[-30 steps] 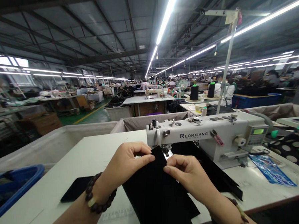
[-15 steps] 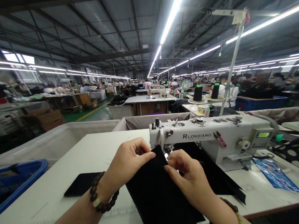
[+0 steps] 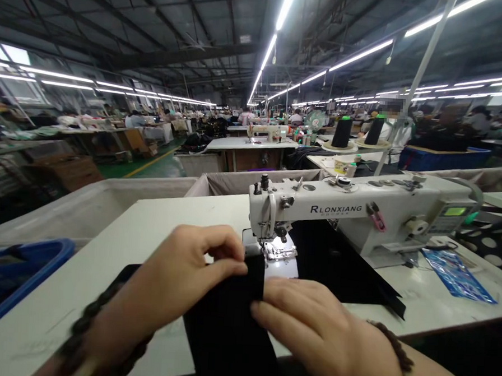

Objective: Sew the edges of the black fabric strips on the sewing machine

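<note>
A panel of black fabric (image 3: pixel 230 333) runs from the near edge of the table up to the needle area of the white sewing machine (image 3: pixel 334 206). My left hand (image 3: pixel 192 269) pinches its left edge between thumb and fingers, close to the presser foot (image 3: pixel 264 247). On the right edge lies my right hand (image 3: pixel 315 326), gripping it with thumb and fingers just before the shiny needle plate (image 3: pixel 283 254). The fabric's far end reaches the presser foot; whether it is under it I cannot tell. More black fabric (image 3: pixel 335 265) lies beneath the machine arm.
A flat dark object (image 3: pixel 124 274) is partly covered by my left wrist. Left of the white table (image 3: pixel 157 219) stands a blue basket (image 3: pixel 57 262). A blue packet (image 3: pixel 457 274) lies right of the machine. Thread cones (image 3: pixel 342 132) and people at other machines are farther off.
The fabric's far end has come down from in front of the machine head to the needle area. Both hands have moved lower with it, and the view has shifted slightly.
</note>
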